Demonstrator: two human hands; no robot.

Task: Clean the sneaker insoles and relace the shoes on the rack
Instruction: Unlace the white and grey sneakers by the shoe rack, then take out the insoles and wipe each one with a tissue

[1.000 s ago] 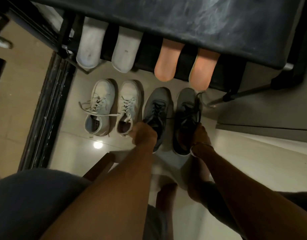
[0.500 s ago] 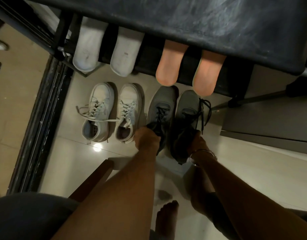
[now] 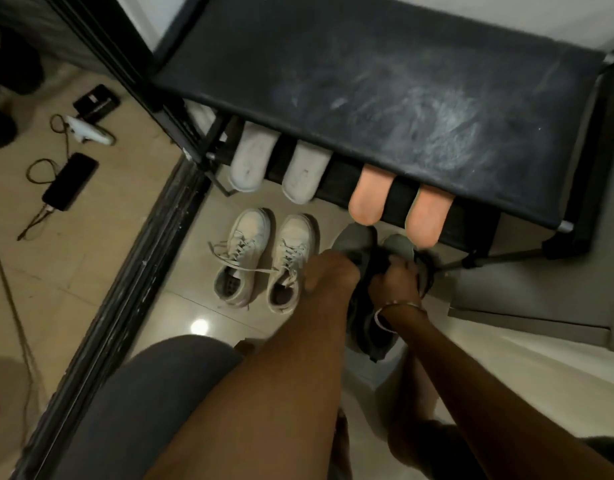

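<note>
Two grey sneakers with black laces stand on the floor under the black rack [image 3: 385,81]. My left hand [image 3: 331,273] grips the left grey sneaker [image 3: 354,239] at its tongue. My right hand [image 3: 394,282] grips the right grey sneaker [image 3: 399,245] at its collar; both shoes are largely hidden by my hands. A pair of white sneakers [image 3: 264,258] with loose laces stands to the left. Two white insoles [image 3: 278,166] and two orange insoles [image 3: 395,204] stick out from a lower shelf.
A black sliding-door track [image 3: 125,271] runs diagonally on the left. Beyond it lie a phone on a cable [image 3: 70,181], a white plug [image 3: 87,133] and a small black box [image 3: 96,102]. My grey-clad knee [image 3: 149,393] fills the lower left. A grey step [image 3: 527,306] lies right.
The view has swung up and left, showing the floor beyond the track. My hands have come closer together on the grey sneakers, and the shoes look drawn together and partly lifted.
</note>
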